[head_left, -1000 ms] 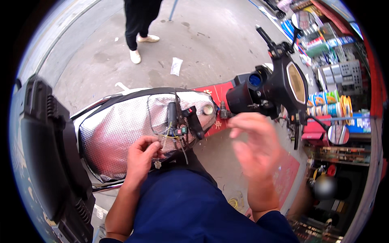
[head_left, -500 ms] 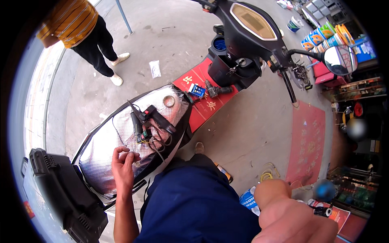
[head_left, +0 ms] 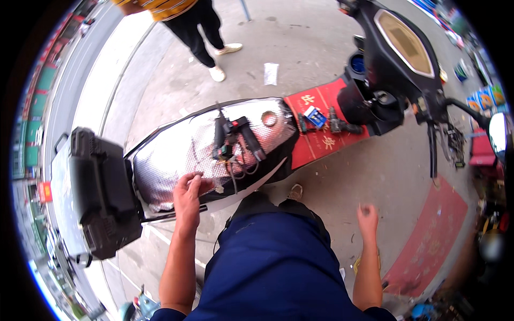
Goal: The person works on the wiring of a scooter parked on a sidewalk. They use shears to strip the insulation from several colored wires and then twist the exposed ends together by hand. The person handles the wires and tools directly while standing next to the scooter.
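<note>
My left hand is over the near edge of a scooter seat wrapped in silvery quilted foil. Its thumb and fingers are drawn together; what they grip, if anything, is hidden. A small pale scrap shows just past its fingertips. On the foil beyond lie two black handlebar grips with switches, wires and a cable attached, and a roll of tape. My right hand hangs over the ground at the right, its fingers curled in; the contents cannot be made out.
The scooter's red footboard bears a blue-and-white box and a dark power drill. A black top case sits behind the seat. Handlebars rise at upper right. A person in black trousers stands beyond. A red mat lies right.
The view has swung, so the scooter appears farther right and more level. My right hand has moved from close at the lower right to farther forward. My left hand stays by the seat edge.
</note>
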Tool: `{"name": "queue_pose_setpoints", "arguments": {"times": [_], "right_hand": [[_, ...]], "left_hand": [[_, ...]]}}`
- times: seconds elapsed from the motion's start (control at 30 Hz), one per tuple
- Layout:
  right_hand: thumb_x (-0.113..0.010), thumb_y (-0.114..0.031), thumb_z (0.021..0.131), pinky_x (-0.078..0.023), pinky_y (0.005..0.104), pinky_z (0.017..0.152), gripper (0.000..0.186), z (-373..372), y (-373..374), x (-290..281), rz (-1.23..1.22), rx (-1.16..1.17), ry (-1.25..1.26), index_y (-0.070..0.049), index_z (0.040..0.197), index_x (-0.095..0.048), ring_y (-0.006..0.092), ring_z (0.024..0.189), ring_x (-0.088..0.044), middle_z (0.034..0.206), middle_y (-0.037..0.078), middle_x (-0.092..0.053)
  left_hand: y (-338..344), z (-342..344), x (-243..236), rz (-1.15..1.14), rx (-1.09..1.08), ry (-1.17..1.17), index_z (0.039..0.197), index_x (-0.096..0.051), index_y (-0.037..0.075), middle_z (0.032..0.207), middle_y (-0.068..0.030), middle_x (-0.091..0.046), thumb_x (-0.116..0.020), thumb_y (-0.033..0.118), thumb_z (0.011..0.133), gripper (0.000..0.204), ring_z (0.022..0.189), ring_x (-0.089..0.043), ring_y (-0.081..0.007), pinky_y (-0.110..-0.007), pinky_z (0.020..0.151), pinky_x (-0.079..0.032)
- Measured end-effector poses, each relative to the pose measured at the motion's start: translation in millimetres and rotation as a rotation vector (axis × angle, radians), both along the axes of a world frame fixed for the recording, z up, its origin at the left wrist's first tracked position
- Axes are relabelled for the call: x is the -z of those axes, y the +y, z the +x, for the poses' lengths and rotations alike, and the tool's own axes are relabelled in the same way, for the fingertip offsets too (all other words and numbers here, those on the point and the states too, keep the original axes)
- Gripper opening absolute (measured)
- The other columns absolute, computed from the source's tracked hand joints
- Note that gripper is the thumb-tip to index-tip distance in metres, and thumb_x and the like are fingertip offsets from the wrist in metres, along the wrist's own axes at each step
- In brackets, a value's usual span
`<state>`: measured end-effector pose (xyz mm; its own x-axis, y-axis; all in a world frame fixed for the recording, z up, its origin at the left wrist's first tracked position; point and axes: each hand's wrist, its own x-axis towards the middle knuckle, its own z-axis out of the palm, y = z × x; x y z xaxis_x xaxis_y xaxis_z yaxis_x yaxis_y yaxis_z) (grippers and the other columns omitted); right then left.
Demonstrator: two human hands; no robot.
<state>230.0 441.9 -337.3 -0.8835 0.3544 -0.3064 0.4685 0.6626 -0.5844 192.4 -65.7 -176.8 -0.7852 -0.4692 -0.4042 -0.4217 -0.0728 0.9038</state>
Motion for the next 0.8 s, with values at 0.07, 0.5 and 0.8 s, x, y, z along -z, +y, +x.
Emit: {"name": "queue_pose_setpoints", "arguments": {"times": [0.07,0.5,0.8], "right_hand": [[-0.073,-0.028,0.078,-0.051,0.0385,0.070,0.033,70.0,65.4,78.4,0.161,-0.008,-0.350,0.001,0.090,-0.062,0.0266,0.071,-0.062,0.076,0.015,-0.065],[-0.060,-0.013,0.088,-0.052,0.0315,0.074,0.023,-100.9,-204.9,-81.5,-0.343,-0.505,0.042,0.001,0.106,-0.063,0.0197,0.080,-0.065,0.089,0.014,-0.067],[-0.064,-0.013,0.091,-0.051,0.0275,0.077,0.029,-131.0,-418.2,-154.0,-0.656,-0.659,-0.128,0.007,0.112,-0.060,0.0128,0.085,-0.063,0.094,0.010,-0.067]], "left_hand": [[2.9,3.4,-0.2,0.052,-0.044,0.037,0.116,-0.047,-0.005,0.092,-0.0185,-0.069,-0.045,0.013,0.100,0.025,0.084,-0.070,-0.0257,-0.034,0.083,-0.054],[-21.6,-7.7,2.2,0.451,-0.100,0.128,0.095,-0.057,0.001,0.094,-0.0156,-0.068,-0.056,0.016,0.097,0.015,0.088,-0.068,-0.0261,-0.039,0.086,-0.054],[-58.1,-10.7,20.8,0.836,-0.046,0.227,0.086,-0.063,0.003,0.083,-0.0050,-0.063,-0.069,0.010,0.087,0.010,0.075,-0.057,-0.0141,-0.029,0.073,-0.046]]}}
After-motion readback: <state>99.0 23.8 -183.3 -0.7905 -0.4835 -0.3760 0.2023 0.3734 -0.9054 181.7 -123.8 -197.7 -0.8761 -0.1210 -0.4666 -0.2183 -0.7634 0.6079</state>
